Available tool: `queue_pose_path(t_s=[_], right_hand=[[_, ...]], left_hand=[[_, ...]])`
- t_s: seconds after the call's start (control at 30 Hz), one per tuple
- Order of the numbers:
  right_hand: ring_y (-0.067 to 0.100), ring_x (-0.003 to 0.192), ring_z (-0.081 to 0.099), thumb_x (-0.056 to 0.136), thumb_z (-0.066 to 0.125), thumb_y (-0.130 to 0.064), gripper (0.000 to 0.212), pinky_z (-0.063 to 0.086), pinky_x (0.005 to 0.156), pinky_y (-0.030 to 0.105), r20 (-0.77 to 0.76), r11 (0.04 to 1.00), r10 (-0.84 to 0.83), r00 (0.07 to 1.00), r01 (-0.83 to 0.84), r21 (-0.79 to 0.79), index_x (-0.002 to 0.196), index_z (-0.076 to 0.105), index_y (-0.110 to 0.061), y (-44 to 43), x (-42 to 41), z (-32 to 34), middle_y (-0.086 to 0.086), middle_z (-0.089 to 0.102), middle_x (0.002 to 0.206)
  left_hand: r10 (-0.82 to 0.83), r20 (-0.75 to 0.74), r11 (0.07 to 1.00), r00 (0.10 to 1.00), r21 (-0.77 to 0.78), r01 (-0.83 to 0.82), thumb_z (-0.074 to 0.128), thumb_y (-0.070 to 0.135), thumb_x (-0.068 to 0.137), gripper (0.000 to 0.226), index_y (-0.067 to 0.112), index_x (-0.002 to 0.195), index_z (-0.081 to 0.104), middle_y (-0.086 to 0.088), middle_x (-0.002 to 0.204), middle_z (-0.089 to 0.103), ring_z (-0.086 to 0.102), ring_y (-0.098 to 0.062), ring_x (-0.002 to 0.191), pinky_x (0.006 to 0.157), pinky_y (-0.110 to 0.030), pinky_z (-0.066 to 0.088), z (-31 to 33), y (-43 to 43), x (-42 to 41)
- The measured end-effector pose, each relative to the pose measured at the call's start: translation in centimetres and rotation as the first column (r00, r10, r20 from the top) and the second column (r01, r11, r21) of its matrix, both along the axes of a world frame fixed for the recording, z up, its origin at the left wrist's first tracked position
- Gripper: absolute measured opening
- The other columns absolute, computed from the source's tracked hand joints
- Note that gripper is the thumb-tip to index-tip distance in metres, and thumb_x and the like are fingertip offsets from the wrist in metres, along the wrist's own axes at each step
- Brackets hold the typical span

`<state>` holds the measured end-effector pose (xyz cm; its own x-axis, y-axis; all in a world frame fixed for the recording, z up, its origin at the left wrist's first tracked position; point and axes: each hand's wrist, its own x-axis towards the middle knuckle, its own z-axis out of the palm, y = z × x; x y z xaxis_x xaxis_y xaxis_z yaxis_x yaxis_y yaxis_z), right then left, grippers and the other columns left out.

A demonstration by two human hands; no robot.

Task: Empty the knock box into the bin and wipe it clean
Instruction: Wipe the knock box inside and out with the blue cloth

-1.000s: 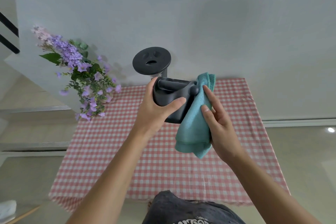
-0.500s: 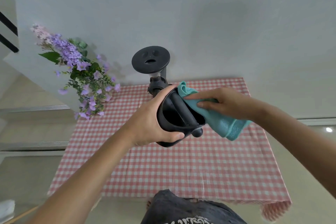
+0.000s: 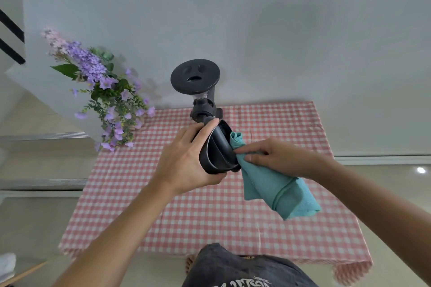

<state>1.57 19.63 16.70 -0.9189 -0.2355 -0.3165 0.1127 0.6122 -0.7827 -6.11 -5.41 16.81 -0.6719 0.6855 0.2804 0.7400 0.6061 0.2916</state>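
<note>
My left hand (image 3: 186, 158) grips the black knock box (image 3: 218, 151) above the table, tipped on its side with the opening facing right. A dark bar runs across its mouth. My right hand (image 3: 275, 156) holds a teal cloth (image 3: 272, 186) and presses one bunched end of it into the box's opening behind the bar. The rest of the cloth hangs down to the right below my wrist. No bin is in view.
A black coffee grinder (image 3: 195, 77) with a round lid stands at the table's far edge, just behind the knock box. Purple flowers (image 3: 105, 100) sit at the far left corner. The table carries a pink checked cloth (image 3: 210, 221).
The knock box has turned from upright onto its side, its mouth now facing right. My right hand moved from the outer wall to the opening and pushed the cloth inside.
</note>
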Motion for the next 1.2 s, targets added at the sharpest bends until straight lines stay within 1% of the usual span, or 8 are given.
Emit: queue_pose_path(t_s=[0.1,0.27,0.37,0.53,0.7,1.0,1.1,1.2], right_hand=[[0.004,0.104,0.061,0.104,0.049,-0.030,0.038,0.049,0.093,0.025,-0.113,0.987,0.005,0.994,0.014,0.162,0.139,0.054,-0.046,0.3,-0.3,0.0,-0.014,0.063,0.133],[0.008,0.063,0.056,0.104,0.048,-0.032,0.038,0.042,0.060,0.022,-0.272,0.888,0.238,0.932,-0.096,0.449,0.138,0.052,-0.046,1.3,-1.4,1.4,-0.008,0.067,0.081],[0.013,0.080,0.065,0.104,0.048,-0.033,0.037,0.052,0.074,0.031,-0.296,0.880,0.319,0.900,-0.165,0.445,0.137,0.052,-0.048,2.0,-1.6,2.7,-0.010,0.073,0.103],[0.006,0.051,0.056,0.098,0.046,-0.046,0.029,0.051,0.053,0.027,-0.372,0.908,0.285,0.883,-0.125,0.399,0.126,0.043,-0.053,2.7,-2.0,3.8,-0.010,0.060,0.062],[-0.006,0.059,0.057,0.095,0.060,-0.045,0.034,0.040,0.055,0.009,-0.424,0.948,0.204,0.882,-0.069,0.312,0.127,0.057,-0.053,2.9,-2.6,4.0,-0.024,0.061,0.062],[0.014,0.076,0.062,0.101,0.050,-0.044,0.031,0.045,0.071,0.028,-0.300,0.900,0.220,0.928,-0.075,0.430,0.129,0.062,-0.047,1.1,-1.9,2.2,-0.006,0.076,0.098],[0.015,0.089,0.067,0.102,0.049,-0.042,0.032,0.048,0.080,0.029,-0.169,0.915,0.181,0.969,-0.103,0.389,0.130,0.063,-0.044,0.4,-0.6,-0.1,-0.006,0.076,0.110],[0.009,0.105,0.067,0.101,0.052,-0.036,0.030,0.050,0.097,0.031,0.022,0.974,0.114,0.993,-0.116,0.197,0.127,0.067,-0.042,-0.3,0.8,-2.2,-0.013,0.072,0.121]], left_hand=[[-0.001,0.194,0.998,0.981,0.061,-0.012,0.087,0.063,0.060,0.117,0.031,0.160,0.037,0.010,0.144,0.060,0.063,-0.015,0.125,0.090,-0.040,0.060,0.1,0.0,0.2],[-0.154,0.564,0.986,0.811,0.136,0.093,0.094,0.048,0.062,0.111,0.055,0.153,0.032,0.027,0.138,0.064,0.064,0.000,0.126,0.105,-0.039,0.056,0.8,0.6,0.6],[-0.236,0.678,0.970,0.696,0.207,0.127,0.095,0.027,0.069,0.111,0.042,0.160,0.032,0.014,0.143,0.067,0.065,-0.011,0.132,0.111,-0.047,0.053,1.1,0.2,-0.1],[-0.330,0.743,0.938,0.583,0.328,0.113,0.089,0.018,0.076,0.106,0.027,0.163,0.030,0.001,0.151,0.062,0.060,-0.020,0.140,0.116,-0.044,0.049,1.7,0.0,-0.7],[-0.385,0.760,0.911,0.524,0.404,0.083,0.086,0.012,0.078,0.101,0.018,0.163,0.031,-0.006,0.154,0.060,0.059,-0.026,0.142,0.117,-0.044,0.048,1.8,-0.1,-1.2],[-0.218,0.577,0.953,0.787,0.300,0.044,0.095,0.043,0.063,0.107,0.048,0.154,0.038,0.020,0.139,0.067,0.067,-0.008,0.127,0.105,-0.042,0.056,0.3,0.4,0.4],[-0.081,0.340,0.995,0.937,0.089,0.054,0.088,0.066,0.057,0.111,0.048,0.154,0.036,0.025,0.136,0.063,0.066,-0.003,0.119,0.094,-0.035,0.059,-0.2,0.3,1.1],[-0.125,0.030,0.989,0.992,-0.072,0.127,0.081,0.070,0.060,0.111,0.030,0.156,0.043,0.007,0.140,0.065,0.066,-0.019,0.120,0.075,-0.039,0.064,-1.6,0.4,1.7]])
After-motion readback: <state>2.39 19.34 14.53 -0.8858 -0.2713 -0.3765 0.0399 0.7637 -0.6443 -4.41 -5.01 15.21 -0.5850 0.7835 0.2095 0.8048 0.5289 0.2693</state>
